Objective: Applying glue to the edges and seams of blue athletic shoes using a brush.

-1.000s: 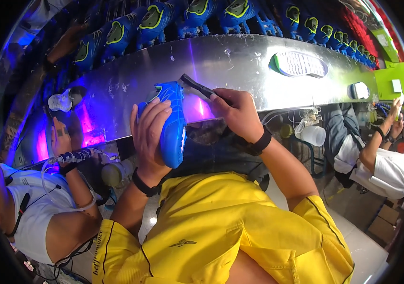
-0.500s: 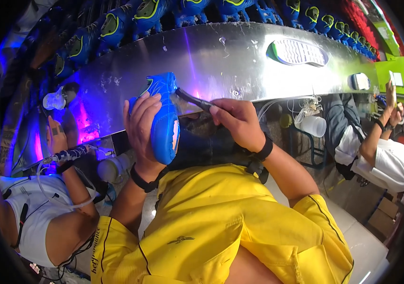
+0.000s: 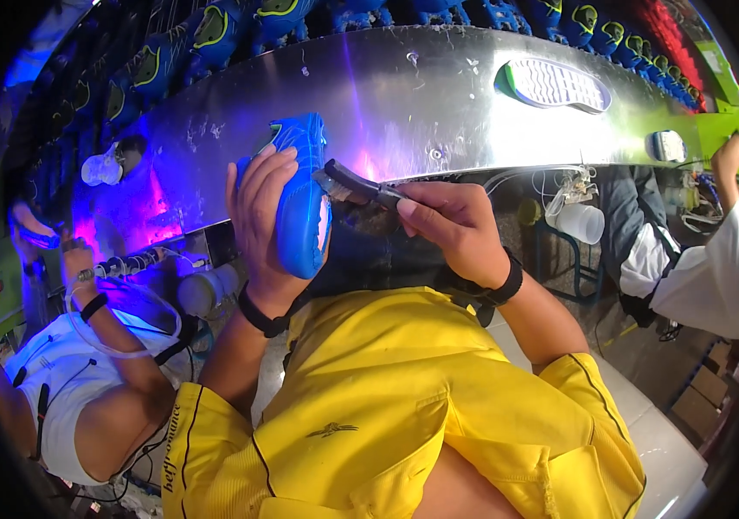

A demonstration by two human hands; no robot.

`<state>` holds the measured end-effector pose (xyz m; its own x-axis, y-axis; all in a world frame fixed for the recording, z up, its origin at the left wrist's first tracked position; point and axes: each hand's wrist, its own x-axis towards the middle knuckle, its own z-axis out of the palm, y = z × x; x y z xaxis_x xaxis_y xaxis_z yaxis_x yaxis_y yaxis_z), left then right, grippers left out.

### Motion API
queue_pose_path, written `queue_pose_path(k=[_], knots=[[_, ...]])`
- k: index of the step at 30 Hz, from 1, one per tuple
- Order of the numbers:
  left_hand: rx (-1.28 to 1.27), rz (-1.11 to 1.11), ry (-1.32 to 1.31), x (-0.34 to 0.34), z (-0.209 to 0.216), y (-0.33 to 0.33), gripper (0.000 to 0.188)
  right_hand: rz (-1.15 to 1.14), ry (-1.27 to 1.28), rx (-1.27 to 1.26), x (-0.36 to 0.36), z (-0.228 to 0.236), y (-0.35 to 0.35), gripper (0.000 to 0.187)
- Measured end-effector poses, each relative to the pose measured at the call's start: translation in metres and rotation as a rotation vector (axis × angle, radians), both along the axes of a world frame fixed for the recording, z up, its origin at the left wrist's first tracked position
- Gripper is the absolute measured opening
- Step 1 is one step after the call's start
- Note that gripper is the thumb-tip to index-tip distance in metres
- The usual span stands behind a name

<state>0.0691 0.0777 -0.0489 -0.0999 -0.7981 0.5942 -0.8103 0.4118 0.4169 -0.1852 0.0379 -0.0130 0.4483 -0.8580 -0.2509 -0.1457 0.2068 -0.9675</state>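
Observation:
A blue shoe upper (image 3: 303,208) without an outsole is gripped in my left hand (image 3: 259,195), toe end toward me and heel end away. The hand's fingers wrap over it from the left. Along its right side runs a pale pinkish underside strip. My right hand (image 3: 454,216) is closed around the dark handle of a brush (image 3: 354,183). The brush's bristles face the shoe's right edge, at or very close to it; I cannot tell if they touch.
A metal bench (image 3: 387,104) spans the front, with a white sole (image 3: 557,85) on it at right. Blue shoe uppers (image 3: 279,19) line a rack behind. Co-workers in white sit at left (image 3: 84,381) and right (image 3: 711,281). A white container (image 3: 579,223) hangs below the bench.
The brush has turned and moved down along the shoe's right side, its bristles now showing. The co-worker at left now has a hand near a lit shoe part.

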Motion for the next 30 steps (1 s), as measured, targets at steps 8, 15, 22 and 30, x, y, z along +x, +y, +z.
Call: queue_pose_path(k=[8,15,22,30], knots=[[0.031,0.066,0.0,-0.014,0.011,-0.005,0.074,-0.101,-0.084,-0.184,0.0,-0.004,0.015,0.023],[0.043,0.129,0.011,-0.031,0.022,-0.015,0.081,-0.09,-0.093,-0.341,-0.006,0.001,0.022,0.022],[0.103,0.173,0.003,-0.048,0.043,-0.034,0.073,-0.156,0.03,-0.617,-0.024,0.024,0.014,0.023],[0.167,0.169,-0.059,-0.053,0.065,-0.055,0.077,-0.186,0.229,-0.713,-0.035,0.061,-0.011,0.022]])
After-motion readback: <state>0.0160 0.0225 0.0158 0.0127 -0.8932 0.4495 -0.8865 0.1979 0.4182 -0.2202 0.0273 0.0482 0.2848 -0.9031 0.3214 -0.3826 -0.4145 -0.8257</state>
